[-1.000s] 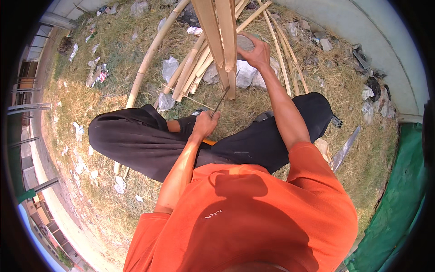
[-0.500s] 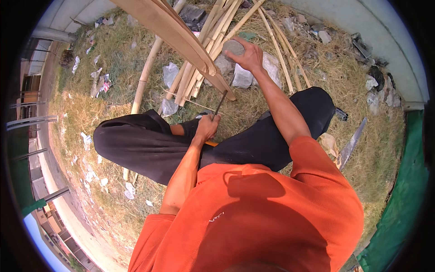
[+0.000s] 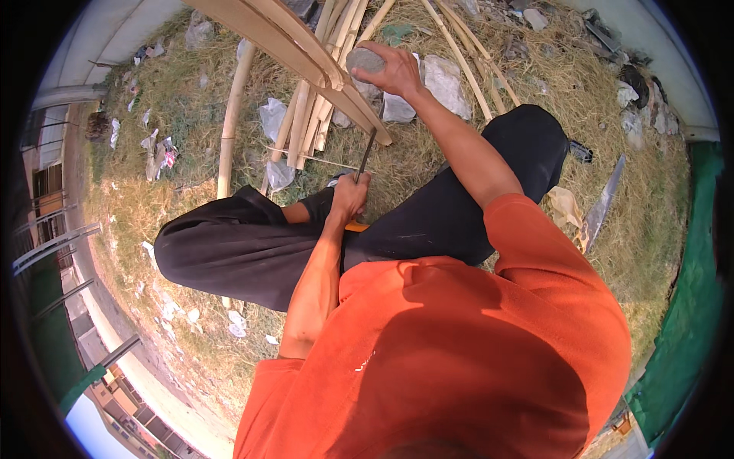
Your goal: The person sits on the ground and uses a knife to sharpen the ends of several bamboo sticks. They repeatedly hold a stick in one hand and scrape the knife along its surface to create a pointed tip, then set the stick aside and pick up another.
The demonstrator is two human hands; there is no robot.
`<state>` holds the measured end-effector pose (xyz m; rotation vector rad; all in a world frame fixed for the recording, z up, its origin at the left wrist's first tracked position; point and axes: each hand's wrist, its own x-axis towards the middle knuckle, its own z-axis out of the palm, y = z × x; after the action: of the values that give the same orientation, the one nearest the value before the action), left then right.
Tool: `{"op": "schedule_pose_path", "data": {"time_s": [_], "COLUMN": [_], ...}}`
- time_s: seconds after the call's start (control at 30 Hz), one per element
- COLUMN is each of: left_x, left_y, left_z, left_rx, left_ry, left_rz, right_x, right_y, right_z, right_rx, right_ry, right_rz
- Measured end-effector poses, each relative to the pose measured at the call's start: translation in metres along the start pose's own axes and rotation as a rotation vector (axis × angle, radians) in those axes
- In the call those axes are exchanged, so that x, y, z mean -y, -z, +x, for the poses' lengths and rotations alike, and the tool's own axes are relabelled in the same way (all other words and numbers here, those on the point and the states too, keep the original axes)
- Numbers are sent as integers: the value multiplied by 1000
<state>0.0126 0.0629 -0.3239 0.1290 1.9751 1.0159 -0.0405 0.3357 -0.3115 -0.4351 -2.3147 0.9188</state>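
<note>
My left hand [image 3: 350,195] is closed around a knife with a narrow dark blade [image 3: 366,153]. The blade points up and away, its tip by the near end of a split bamboo pole [image 3: 306,65]. That pole slants in from the upper left, with a long gap between its halves. In my right hand [image 3: 399,70] is a rounded grey stone [image 3: 365,63], held beside the bamboo; I cannot tell whether they touch. An orange piece [image 3: 356,227] shows just below my left hand, partly hidden by my leg.
Several bamboo strips [image 3: 304,130] lie beneath the pole, and a round bamboo pole [image 3: 228,141] lies left of them. Pale rock chunks [image 3: 446,86] sit beyond my right knee. A handsaw [image 3: 604,203] rests on the grass at right. Litter dots the ground; a wall [image 3: 665,53] borders the right.
My right hand has moved left with the stone, closer to the bamboo. The whole view has shifted slightly. My left hand keeps its grip on the knife at the bamboo's end.
</note>
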Motion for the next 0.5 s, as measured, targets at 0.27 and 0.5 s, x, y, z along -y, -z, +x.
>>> {"op": "schedule_pose_path", "data": {"time_s": [0.27, 0.5], "left_x": [6, 3], "left_y": [1, -4], "left_z": [-6, -9], "left_rx": [8, 0], "left_ry": [94, 5], "left_rz": [112, 351], "right_x": [-25, -21], "right_y": [-23, -26], "right_z": [-22, -24], "right_rx": [553, 363], "right_ry": [-65, -74], "right_rz": [-260, -84]}}
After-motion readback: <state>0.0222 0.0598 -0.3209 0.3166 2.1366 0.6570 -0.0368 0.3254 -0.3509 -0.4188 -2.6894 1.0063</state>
